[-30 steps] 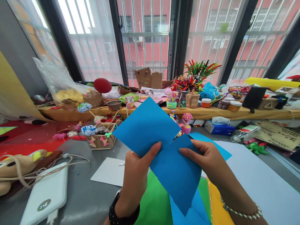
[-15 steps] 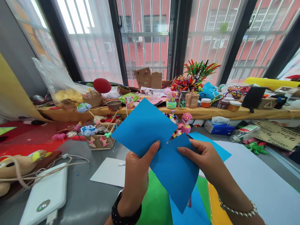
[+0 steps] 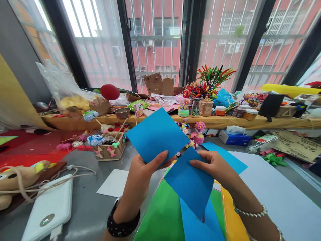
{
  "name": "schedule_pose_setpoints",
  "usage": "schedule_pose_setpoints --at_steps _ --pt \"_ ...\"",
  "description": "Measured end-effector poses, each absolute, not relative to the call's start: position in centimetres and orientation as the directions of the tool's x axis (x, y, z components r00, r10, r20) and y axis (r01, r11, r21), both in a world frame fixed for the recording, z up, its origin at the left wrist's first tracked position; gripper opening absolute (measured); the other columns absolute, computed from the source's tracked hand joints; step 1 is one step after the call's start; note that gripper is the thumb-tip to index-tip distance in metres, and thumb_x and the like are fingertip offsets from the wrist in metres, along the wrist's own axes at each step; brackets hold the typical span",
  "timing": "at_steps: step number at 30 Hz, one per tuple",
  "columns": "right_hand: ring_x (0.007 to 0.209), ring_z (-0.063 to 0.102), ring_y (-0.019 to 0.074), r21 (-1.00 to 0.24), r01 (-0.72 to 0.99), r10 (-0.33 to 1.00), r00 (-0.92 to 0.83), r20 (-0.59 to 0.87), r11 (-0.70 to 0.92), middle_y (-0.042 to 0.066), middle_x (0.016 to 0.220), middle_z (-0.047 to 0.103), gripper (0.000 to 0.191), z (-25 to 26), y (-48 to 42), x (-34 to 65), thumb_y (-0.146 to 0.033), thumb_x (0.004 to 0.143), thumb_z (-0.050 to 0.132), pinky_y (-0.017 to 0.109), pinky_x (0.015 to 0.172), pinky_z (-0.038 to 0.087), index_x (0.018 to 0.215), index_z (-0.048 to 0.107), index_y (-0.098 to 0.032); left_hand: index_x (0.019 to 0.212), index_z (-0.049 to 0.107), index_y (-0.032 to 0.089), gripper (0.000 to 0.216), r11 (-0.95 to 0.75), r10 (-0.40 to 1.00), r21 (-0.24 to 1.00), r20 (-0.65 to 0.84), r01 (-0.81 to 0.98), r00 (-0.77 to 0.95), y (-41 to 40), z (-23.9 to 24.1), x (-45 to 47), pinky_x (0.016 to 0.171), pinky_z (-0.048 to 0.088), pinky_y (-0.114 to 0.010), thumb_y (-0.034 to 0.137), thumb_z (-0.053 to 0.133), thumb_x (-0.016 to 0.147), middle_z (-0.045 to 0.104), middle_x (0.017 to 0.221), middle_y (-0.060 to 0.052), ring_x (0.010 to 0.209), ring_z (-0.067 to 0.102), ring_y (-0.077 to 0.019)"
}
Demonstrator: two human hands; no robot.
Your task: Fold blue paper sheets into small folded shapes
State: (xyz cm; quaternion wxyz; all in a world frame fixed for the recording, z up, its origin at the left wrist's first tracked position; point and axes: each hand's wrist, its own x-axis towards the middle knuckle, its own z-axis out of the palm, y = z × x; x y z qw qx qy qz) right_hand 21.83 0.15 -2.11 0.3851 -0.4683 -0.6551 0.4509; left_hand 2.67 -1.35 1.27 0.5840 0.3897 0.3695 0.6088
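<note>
Between the thumb and fingers of my left hand [image 3: 147, 170] is a blue square of paper [image 3: 157, 134], tilted so one corner points up. My right hand [image 3: 213, 165] pinches a second, darker-looking blue paper piece [image 3: 190, 184] by its upper right edge. A narrow gap separates the two pieces. Below them lie a green sheet [image 3: 160, 214] and a blue strip of paper [image 3: 200, 221], partly hidden by the held piece. Farther right, another blue sheet [image 3: 230, 157] rests on a large white sheet [image 3: 276, 187].
At left lie a white power bank [image 3: 50, 207] with its cable and a small white paper [image 3: 114, 184]. A decorated cardboard box [image 3: 109, 150] stands behind. A tissue box [image 3: 234, 135] and plastic bottle [image 3: 262, 143] sit at back right, before a cluttered yellow-covered ledge [image 3: 155, 125].
My hands have drawn apart. The left paper has shifted slightly right and down, its lower corner no longer overlapping the right piece. My left wrist has moved left and down.
</note>
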Motion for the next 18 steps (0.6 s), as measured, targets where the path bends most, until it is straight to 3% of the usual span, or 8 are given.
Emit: schedule_pose_setpoints --at_steps 2,5,9,11,14,16,18 --pt "0.061 0.059 0.0168 -0.900 0.372 0.945 -0.308 0.113 0.229 0.001 0.067 0.066 0.022 -3.1 0.8 21.5 -0.037 0.071 0.059 0.023 0.050 0.044 0.069 0.065 -0.016 0.078 0.064 0.011 0.022 0.011 0.996 0.934 0.020 -0.358 0.083 -1.1 1.2 2.2 0.058 0.056 -0.024 0.015 0.074 0.059 0.072 0.067 -0.002 0.060 0.068 -0.0183" --pt "0.062 0.058 0.0187 -0.882 0.392 0.938 -0.318 0.136 0.261 0.001 0.066 0.066 0.014 -4.8 1.7 20.8 -0.030 0.065 0.064 0.026 0.055 0.044 0.061 0.065 -0.016 0.089 0.059 0.012 0.031 0.055 0.974 0.976 -0.006 -0.210 0.227 -0.6 0.8 1.8 0.056 0.056 -0.024 0.018 0.072 0.062 0.072 0.075 -0.003 0.060 0.067 -0.0171" --pt "0.072 0.058 0.0229 -0.890 0.350 0.938 -0.288 0.195 0.292 0.004 0.078 0.069 0.012 -5.9 2.6 20.8 -0.029 0.060 0.065 0.031 0.067 0.045 0.065 0.066 -0.018 0.092 0.055 0.014 0.032 0.076 0.883 0.996 -0.086 0.040 0.461 0.0 -0.3 1.9 0.056 0.055 -0.025 0.023 0.069 0.065 0.070 0.082 -0.005 0.064 0.067 -0.0179" --pt "0.070 0.058 0.0233 -0.902 0.322 0.947 -0.236 0.218 0.288 0.005 0.076 0.069 0.019 -5.6 2.7 21.2 -0.036 0.066 0.059 0.032 0.065 0.045 0.065 0.066 -0.017 0.093 0.054 0.015 0.032 0.053 0.870 0.994 -0.092 0.094 0.485 0.1 -0.8 2.0 0.059 0.055 -0.027 0.024 0.067 0.066 0.068 0.084 -0.005 0.066 0.067 -0.0183" --pt "0.072 0.060 0.0225 -0.930 0.249 0.960 -0.144 0.241 0.271 0.008 0.079 0.068 0.045 -4.6 2.6 21.9 -0.051 0.079 0.037 0.032 0.065 0.046 0.075 0.064 -0.016 0.096 0.051 0.015 0.034 0.018 0.875 0.986 -0.095 0.164 0.475 0.3 -1.1 2.1 0.060 0.054 -0.028 0.026 0.066 0.067 0.067 0.084 -0.005 0.067 0.067 -0.0193" --pt "0.070 0.061 0.0210 -0.955 0.152 0.964 -0.114 0.238 0.254 0.009 0.077 0.066 0.062 -3.9 2.3 22.1 -0.060 0.081 0.020 0.031 0.065 0.047 0.080 0.063 -0.015 0.097 0.050 0.015 0.035 0.007 0.877 0.980 -0.100 0.197 0.470 0.4 -1.2 2.0 0.061 0.054 -0.029 0.027 0.065 0.068 0.067 0.084 -0.006 0.068 0.067 -0.0202" --pt "0.066 0.060 0.0192 -0.963 0.098 0.967 -0.082 0.243 0.250 0.007 0.072 0.065 0.065 -3.4 1.8 22.1 -0.065 0.078 0.020 0.029 0.061 0.047 0.078 0.062 -0.016 0.098 0.048 0.015 0.036 -0.001 0.878 0.977 -0.101 0.213 0.467 0.4 -1.2 1.9 0.061 0.054 -0.029 0.027 0.064 0.068 0.067 0.085 -0.007 0.069 0.067 -0.0205"
